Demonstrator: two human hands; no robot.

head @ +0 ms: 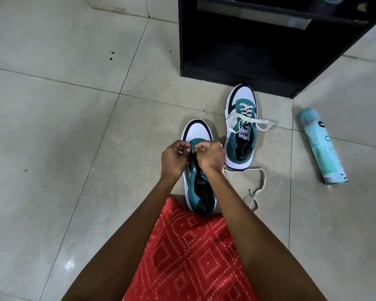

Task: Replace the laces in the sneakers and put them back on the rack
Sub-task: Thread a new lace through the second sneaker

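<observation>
Red patterned cloth lies nearest. Beyond it the near sneaker stands on the tiled floor. The left hand pinches its eyelet edge, and the right hand pinches a cream lace (the slack trails on the tiles). The second sneaker is laced and stands just before the black rack. A spray can lies to the right.

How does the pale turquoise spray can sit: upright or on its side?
On its side: the pale turquoise spray can lies lengthwise on the pale tiled floor.
</observation>
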